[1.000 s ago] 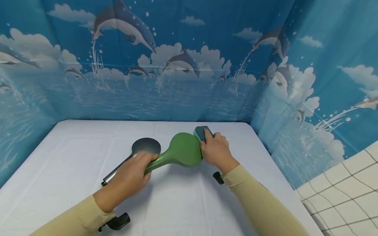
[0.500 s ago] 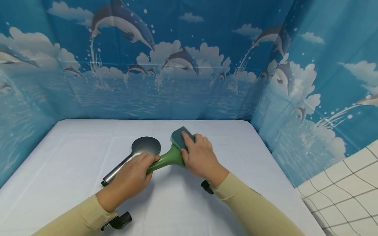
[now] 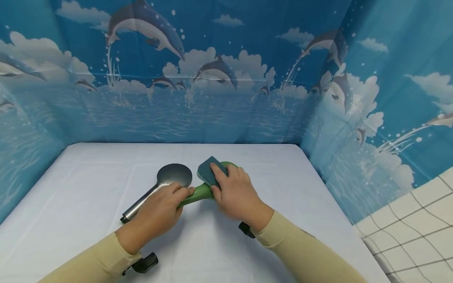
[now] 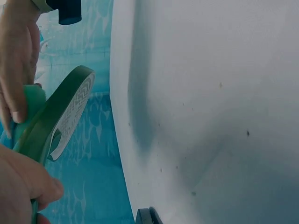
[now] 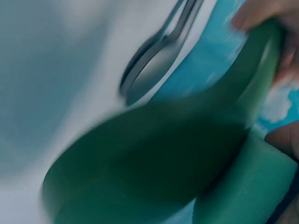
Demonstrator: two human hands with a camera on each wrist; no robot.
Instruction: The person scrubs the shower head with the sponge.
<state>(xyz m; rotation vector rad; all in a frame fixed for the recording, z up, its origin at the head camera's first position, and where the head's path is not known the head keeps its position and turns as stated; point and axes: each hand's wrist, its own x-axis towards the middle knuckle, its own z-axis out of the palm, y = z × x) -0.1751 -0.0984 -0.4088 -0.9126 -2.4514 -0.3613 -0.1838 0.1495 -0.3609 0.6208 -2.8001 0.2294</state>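
My left hand (image 3: 161,208) grips the handle of a green shower head (image 3: 199,193), held up over the white table. In the left wrist view its pale nozzle face (image 4: 70,114) is turned to the table side, and the smooth green back faces the other way. My right hand (image 3: 240,194) holds a two-tone sponge (image 3: 204,171), dark teal on top and lighter green below, against that back near the neck. Hand and sponge cover most of the round head in the head view. The right wrist view, blurred, has the sponge (image 5: 247,184) right along the green surface.
A second shower head (image 3: 175,174), dark-faced with a chrome handle, lies on the white-covered table (image 3: 95,173) beyond my left hand. Blue dolphin-print curtains (image 3: 198,114) stand behind and at both sides. White tiles (image 3: 417,224) show at the right.
My right hand has moved the sponge leftward from the far edge of the green shower head, across its back, to near the neck. My left hand keeps its hold, barely moving.
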